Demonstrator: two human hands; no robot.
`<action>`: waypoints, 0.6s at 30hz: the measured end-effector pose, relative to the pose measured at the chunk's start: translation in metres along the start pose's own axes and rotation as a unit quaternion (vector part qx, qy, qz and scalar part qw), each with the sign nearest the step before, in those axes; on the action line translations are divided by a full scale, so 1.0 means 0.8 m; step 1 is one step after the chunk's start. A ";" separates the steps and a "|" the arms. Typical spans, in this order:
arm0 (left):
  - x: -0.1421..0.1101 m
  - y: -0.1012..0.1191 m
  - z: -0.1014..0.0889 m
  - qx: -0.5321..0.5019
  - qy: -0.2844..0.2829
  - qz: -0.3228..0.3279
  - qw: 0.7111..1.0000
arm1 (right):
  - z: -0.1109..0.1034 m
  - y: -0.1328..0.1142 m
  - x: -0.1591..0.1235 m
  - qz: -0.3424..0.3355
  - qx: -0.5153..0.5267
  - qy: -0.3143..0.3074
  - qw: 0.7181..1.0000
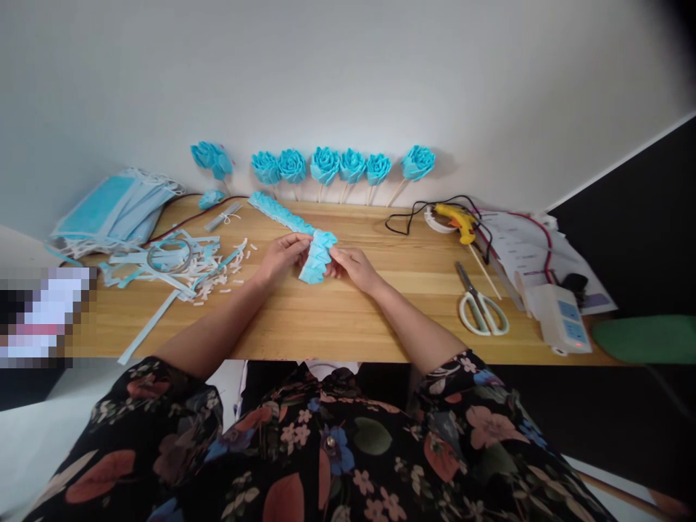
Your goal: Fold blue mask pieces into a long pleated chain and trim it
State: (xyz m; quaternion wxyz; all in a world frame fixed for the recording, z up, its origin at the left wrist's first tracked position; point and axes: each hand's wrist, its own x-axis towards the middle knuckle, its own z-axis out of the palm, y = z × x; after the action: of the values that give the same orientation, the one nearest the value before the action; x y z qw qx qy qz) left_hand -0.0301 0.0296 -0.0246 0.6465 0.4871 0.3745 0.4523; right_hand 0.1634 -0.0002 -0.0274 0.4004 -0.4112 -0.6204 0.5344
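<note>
I am looking down past black floral sleeves (pixel 467 388) at two bare forearms angling inward over a wooden table (pixel 359 330), the hands meeting near its middle. The left hand (pixel 286 255) is lying palm inward with its fingers curling, and its thumb and fingertips are pinching the upper left edge of a pleated light-blue strip (pixel 320 254). The right hand (pixel 354 268) is facing it from the other side, nearly closed, its thumb and fingers gripping the strip's right edge while the lower fingers are curling just beneath. The strip's near end is hanging between the hands, and its long tail is running away to the back left, toward the wall. Beyond, light-blue roses (pixel 325 167) on thin sticks are leaning against the wall. Face masks (pixel 106 206) and trimmings (pixel 204 283) are lying to the left; white-handled scissors (pixel 475 293) and a yellow glue gun (pixel 461 223) are resting on the right.
</note>
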 end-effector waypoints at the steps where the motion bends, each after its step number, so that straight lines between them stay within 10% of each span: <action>1: 0.000 0.000 0.000 0.009 -0.001 0.004 1.000 | 0.000 0.003 0.001 0.004 0.010 0.014 1.000; 18: 0.002 0.001 -0.003 0.124 -0.089 0.009 0.988 | -0.003 0.018 0.006 -0.003 0.036 0.073 0.997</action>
State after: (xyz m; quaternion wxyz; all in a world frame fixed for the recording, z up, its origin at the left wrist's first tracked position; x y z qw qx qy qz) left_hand -0.0324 0.0318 -0.0249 0.6078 0.6051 0.3638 0.3634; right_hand 0.1649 0.0062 -0.0410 0.4607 -0.4327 -0.5712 0.5237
